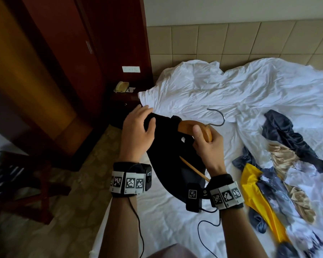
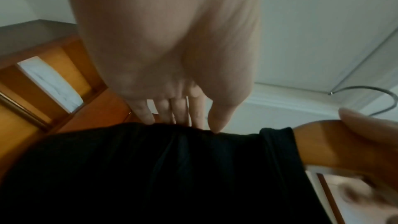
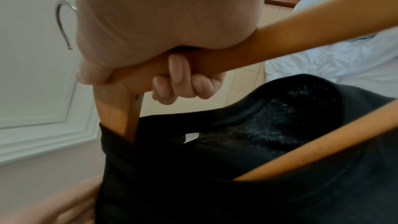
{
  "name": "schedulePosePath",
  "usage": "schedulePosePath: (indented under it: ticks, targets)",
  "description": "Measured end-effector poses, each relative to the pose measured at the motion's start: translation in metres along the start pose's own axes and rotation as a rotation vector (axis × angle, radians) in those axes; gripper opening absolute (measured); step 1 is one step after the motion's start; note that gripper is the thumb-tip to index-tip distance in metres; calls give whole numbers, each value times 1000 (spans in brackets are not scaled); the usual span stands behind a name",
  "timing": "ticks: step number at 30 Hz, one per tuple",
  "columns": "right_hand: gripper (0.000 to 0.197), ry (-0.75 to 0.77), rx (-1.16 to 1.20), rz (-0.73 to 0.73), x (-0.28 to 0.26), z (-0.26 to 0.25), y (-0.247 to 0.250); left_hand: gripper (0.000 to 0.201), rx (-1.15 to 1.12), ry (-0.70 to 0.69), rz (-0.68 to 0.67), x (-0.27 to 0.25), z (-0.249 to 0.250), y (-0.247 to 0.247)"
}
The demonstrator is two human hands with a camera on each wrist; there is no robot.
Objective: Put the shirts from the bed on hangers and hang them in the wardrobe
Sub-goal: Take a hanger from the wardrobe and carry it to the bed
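Gripping the wooden hanger point(image 1: 194, 127) near its metal hook point(image 1: 217, 117), the right hand point(image 1: 207, 146) has its fingers point(image 3: 178, 81) curled tightly round the wood. The left hand point(image 1: 136, 131) rests on the black shirt point(image 1: 168, 157), its fingers point(image 2: 178, 110) nearly straight, pressing the cloth over the hanger's far shoulder. Both are held above the bed point(image 1: 203, 86) edge. More shirts point(image 1: 280, 164) lie crumpled on the sheet to the right.

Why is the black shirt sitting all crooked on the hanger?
The black shirt is only half on. One end of the wooden hanger is under the cloth where the left hand presses; the other end is bare, gripped by the right hand. The lower bar pokes out of the neck opening.
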State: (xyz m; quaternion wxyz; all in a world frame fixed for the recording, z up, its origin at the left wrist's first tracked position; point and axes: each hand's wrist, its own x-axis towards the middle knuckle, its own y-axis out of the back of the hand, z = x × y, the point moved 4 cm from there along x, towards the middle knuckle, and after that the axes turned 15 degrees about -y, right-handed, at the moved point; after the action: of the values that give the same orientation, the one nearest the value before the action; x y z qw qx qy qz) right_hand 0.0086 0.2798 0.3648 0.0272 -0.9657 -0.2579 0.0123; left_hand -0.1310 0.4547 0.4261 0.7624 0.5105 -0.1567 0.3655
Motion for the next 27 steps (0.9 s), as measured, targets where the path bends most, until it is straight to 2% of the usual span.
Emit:
schedulePosePath:
  ticks: [3, 6, 10, 11, 13, 15, 17, 18, 22, 27]
  targets:
    - [39, 12, 1, 5, 6, -1, 4, 27, -110, 6, 3, 4, 10, -2]
    - [32, 61, -33, -13, 6, -7, 1, 32, -261, -11, -19, 11, 35, -11]
    - [21, 61, 55, -23, 6, -12, -1, 30, -505, -84, -40, 19, 70, -22]
    - [25, 43, 85, -14, 7, -12, 0, 30, -545, -115, -35, 21, 75, -22]
    - [41, 25, 121, 9, 9, -12, 2, 31, -510, -182, 11, 25, 77, -19]
    - [48, 25, 144, 33, 11, -16, 5, 34, -274, -192, 123, 27, 67, -14]
    - [50, 13, 171, 64, 13, -18, 11, 42, -25, -78, 207, 28, 48, -8]
    - [51, 10, 192, 73, 14, -19, 14, 44, 27, -37, 216, 28, 40, -6]
    - [50, 2, 237, 60, 17, -21, 18, 44, -54, -76, 176, 26, 33, -10]
    - [48, 13, 190, 49, 19, -21, 12, 31, -206, -174, 107, 26, 67, -19]
